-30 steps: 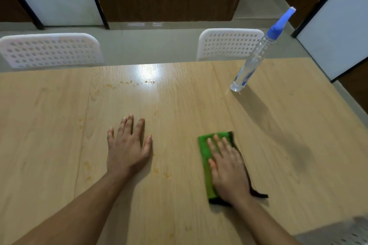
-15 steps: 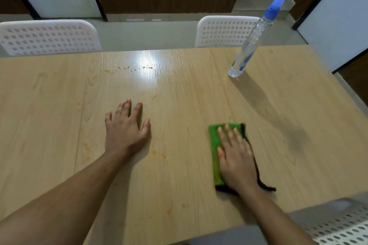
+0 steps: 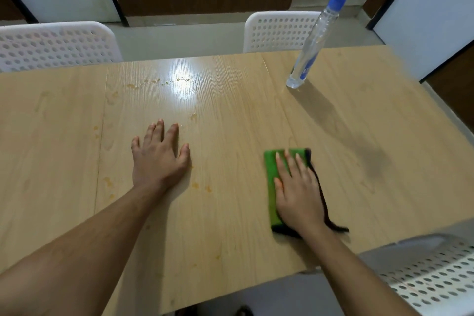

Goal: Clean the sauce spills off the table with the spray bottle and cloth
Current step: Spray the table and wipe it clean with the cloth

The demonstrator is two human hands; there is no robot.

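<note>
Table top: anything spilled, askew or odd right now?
Yes. Orange sauce drops dot the table: a row near the far glare, two spots by the left hand at, more along the left seam. The spray bottle stands upright; its lean looks like lens distortion. The right hand lies flat on the green cloth.

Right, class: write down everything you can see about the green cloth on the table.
The green folded cloth is a soft-looking rectangular pad with a dark black underside or edge showing along its right and near sides. It lies flat on the light wooden table, near the right front edge. The right hand rests flat on it with straight fingers, covering most of it.
</note>
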